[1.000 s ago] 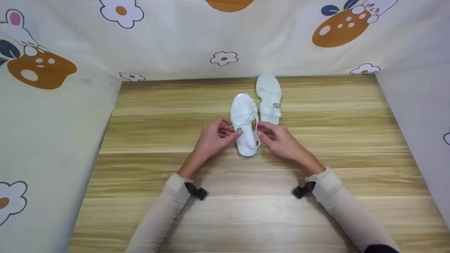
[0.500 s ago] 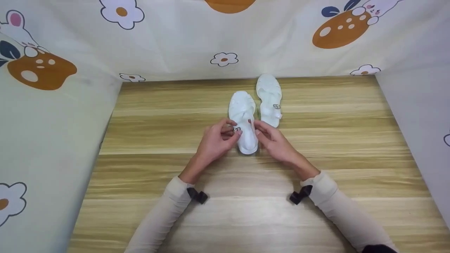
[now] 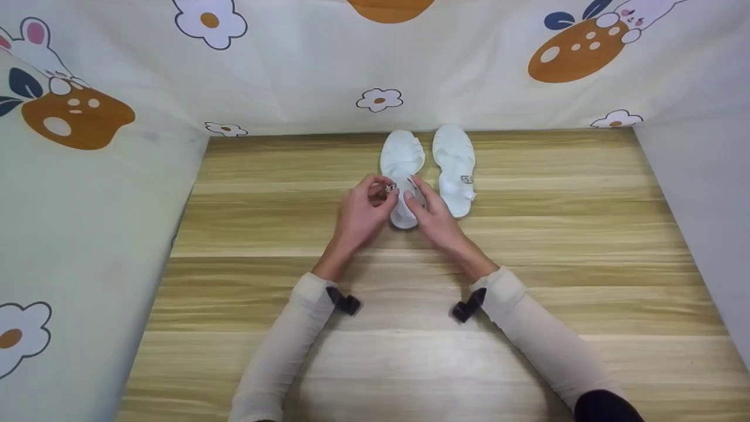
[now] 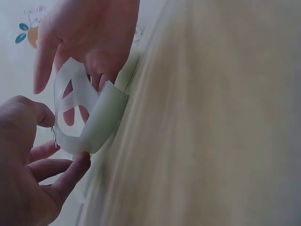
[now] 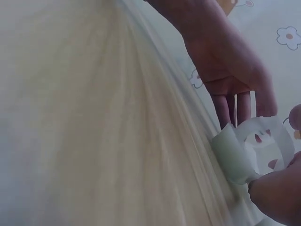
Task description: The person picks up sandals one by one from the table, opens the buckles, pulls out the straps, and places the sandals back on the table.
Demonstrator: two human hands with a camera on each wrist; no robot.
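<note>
A white strappy sandal (image 3: 400,155) stands on the wood-grain surface, toe toward the back cloth. At its left side my left hand (image 3: 364,211) pinches the strap by the small metal buckle (image 3: 391,187). My right hand (image 3: 438,221) holds the strap on the opposite side, thumb over the heel part. From the left wrist, the sandal's heel (image 4: 107,113) and looped strap show between both hands; the right wrist view has the heel (image 5: 231,153) beside my right hand (image 5: 277,193). The matching sandal (image 3: 452,155) lies just to the right, its buckle (image 3: 466,179) on the outer side.
A cream cloth wall (image 3: 293,76) with flowers and orange fruit rises right behind the toes. Similar cloth walls stand on the left (image 3: 76,223) and right (image 3: 691,193). Wood-grain surface (image 3: 556,234) spreads around the sandals. Black camera mounts (image 3: 345,302) sit on both wrists.
Both hands have pushed the left sandal away toward the back cloth, so its toe nearly lines up with the other sandal's. My right hand has moved inward with the strap, closer to the left.
</note>
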